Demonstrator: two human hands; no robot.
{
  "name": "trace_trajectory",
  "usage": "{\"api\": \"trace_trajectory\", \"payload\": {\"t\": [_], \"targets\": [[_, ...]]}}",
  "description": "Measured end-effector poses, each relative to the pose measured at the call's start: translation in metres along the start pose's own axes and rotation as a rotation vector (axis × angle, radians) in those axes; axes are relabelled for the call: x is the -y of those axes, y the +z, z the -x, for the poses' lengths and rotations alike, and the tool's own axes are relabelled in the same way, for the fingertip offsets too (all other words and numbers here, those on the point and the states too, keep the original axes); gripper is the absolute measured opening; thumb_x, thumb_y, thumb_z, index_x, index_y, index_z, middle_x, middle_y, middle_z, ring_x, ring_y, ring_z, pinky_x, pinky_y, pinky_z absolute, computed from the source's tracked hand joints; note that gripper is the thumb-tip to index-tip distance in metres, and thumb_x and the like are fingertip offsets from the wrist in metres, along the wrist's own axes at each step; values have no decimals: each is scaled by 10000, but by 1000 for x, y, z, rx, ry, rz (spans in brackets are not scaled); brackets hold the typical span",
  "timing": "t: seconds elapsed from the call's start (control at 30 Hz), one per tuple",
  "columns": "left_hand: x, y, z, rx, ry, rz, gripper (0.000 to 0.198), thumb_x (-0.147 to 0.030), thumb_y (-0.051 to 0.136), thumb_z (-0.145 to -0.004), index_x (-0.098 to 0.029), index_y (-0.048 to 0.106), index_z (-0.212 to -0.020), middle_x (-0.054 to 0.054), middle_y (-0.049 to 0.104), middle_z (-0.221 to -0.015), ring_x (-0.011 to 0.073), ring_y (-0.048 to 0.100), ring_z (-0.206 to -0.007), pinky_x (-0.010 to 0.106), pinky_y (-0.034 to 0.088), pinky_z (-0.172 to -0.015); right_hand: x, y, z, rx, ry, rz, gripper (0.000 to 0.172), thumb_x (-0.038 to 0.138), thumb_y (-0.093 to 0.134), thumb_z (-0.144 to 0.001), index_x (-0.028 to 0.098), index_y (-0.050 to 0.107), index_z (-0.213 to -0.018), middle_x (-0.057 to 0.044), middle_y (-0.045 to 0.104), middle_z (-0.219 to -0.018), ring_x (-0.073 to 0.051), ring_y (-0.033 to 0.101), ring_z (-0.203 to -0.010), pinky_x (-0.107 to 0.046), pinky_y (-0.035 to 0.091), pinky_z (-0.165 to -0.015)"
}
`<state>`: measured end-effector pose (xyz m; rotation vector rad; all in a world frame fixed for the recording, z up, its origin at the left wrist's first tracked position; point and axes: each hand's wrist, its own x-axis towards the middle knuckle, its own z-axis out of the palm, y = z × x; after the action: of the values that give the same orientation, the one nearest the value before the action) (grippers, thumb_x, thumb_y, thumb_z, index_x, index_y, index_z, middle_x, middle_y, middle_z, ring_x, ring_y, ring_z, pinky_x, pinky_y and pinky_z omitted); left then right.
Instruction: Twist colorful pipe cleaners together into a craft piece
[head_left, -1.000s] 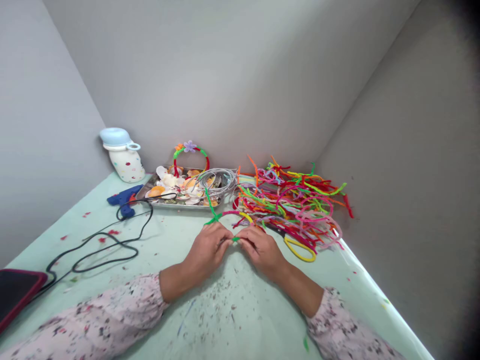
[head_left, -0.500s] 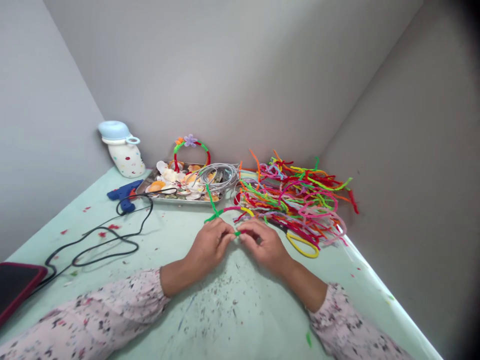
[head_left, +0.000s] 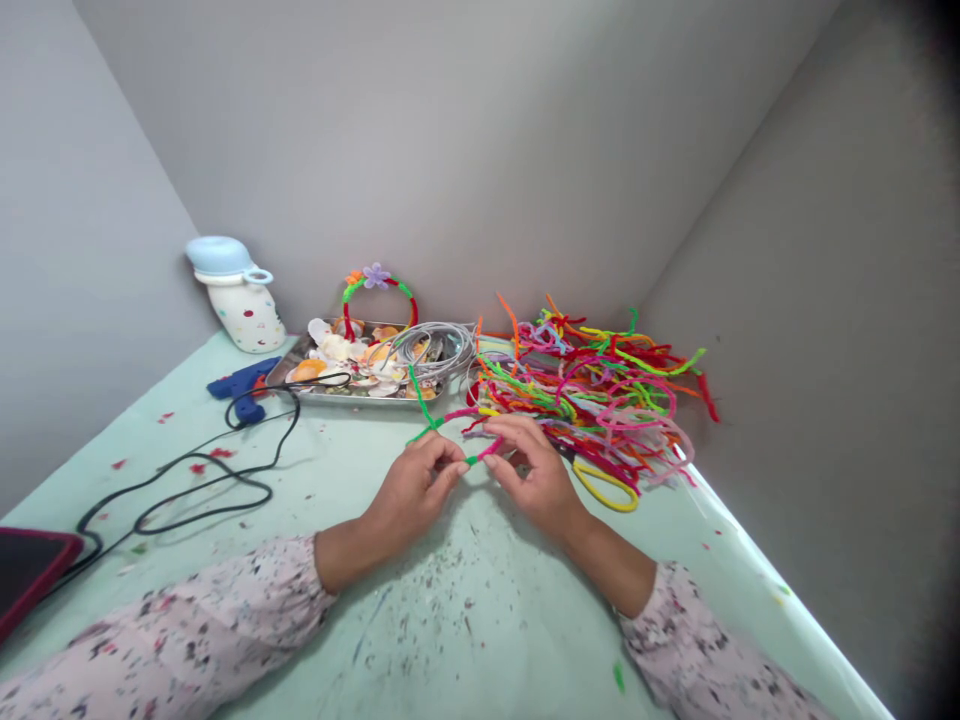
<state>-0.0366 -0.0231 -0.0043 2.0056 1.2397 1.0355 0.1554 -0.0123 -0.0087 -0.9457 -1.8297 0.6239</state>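
Note:
Between my hands is a curved band wrapped in green, pink and yellow pipe cleaner (head_left: 459,413), forming an open loop toward the far side. My left hand (head_left: 412,495) pinches its green part between thumb and fingers, and a loose green pipe cleaner end (head_left: 421,398) sticks up beyond that hand. On the other side, my right hand (head_left: 544,490) has thumb and index finger at the pink stretch near the green tip. Part of the band is hidden behind the fingers of both hands.
Behind the hands, a metal tray (head_left: 337,401) holds shells, coiled grey wire (head_left: 431,345) and a finished-looking flowered hoop (head_left: 412,300). Pipe cleaners (head_left: 585,390) pile up at right beside yellow-handled scissors (head_left: 606,490). Leftward are a blue glue gun (head_left: 246,385), its black cord (head_left: 274,460), a bottle (head_left: 251,315) and a phone (head_left: 30,570).
My right fingers have shifted slightly away from the left hand and loosened, showing more of the pink stretch. The left hand keeps its pinch on the green part.

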Motion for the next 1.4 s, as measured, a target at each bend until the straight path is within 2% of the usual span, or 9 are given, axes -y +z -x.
{"api": "trace_trajectory", "payload": {"t": [0.2, 0.47, 0.67, 0.8, 0.93, 1.1, 1.4], "targets": [[-1, -1, 0, 6, 22, -10, 157, -291, 527, -900, -172, 583, -816, 13, 561, -785, 154, 521, -753, 270, 389, -697, -2, 1, 0, 20, -16, 16, 156, 222, 604, -866, 237, 645, -1015, -77, 576, -1110, -162, 623, -850, -276, 546, -639], [0, -1, 0, 23, 72, -83, 163, -280, 524, -903, -175, 601, -805, 25, 586, -788, 169, 533, -787, 295, 402, -744, 0, 2, 1, 79, -93, 61, 139, 192, 589, -861, 218, 657, -980, -85, 596, -1072, -180, 611, -900, -276, 527, -645], [-1, -1, 1, -42, 92, -132, 129, -296, 560, -887, -186, 618, -850, 35, 612, -831, 183, 549, -838, 313, 415, -782, 0, 2, -1, 91, -132, 85, 116, 165, 558, -880, 223, 644, -933, -59, 642, -923, -194, 602, -921, -350, 505, -823], [-4, -2, 2, -52, 124, -191, 144, -294, 557, -890, -188, 615, -811, 31, 620, -810, 186, 551, -827, 328, 403, -792, 3, 1, -1, 89, -108, 61, 108, 176, 558, -880, 224, 643, -926, -57, 645, -908, -195, 605, -900, -348, 511, -808], [-7, -3, 2, -31, 145, -209, 167, -284, 527, -907, -182, 612, -805, 32, 624, -804, 185, 551, -820, 332, 395, -792, 4, 0, 0, 101, -95, 36, 162, 181, 567, -874, 221, 643, -1011, -71, 642, -970, -187, 612, -898, -313, 521, -746], [-6, -2, 2, -13, 155, -199, 172, -280, 511, -917, -180, 601, -809, 26, 617, -798, 180, 548, -809, 325, 386, -778, 2, 1, -1, 130, -134, 50, 131, 165, 545, -885, 214, 649, -949, -67, 640, -935, -187, 605, -910, -339, 504, -821], [-2, -1, 0, 10, 136, -198, 166, -299, 514, -914, -192, 606, -828, 28, 624, -824, 186, 554, -833, 327, 393, -792, 4, 1, 0, 136, -139, 58, 113, 163, 547, -876, 212, 620, -948, -67, 632, -934, -191, 596, -896, -342, 502, -793]]}}
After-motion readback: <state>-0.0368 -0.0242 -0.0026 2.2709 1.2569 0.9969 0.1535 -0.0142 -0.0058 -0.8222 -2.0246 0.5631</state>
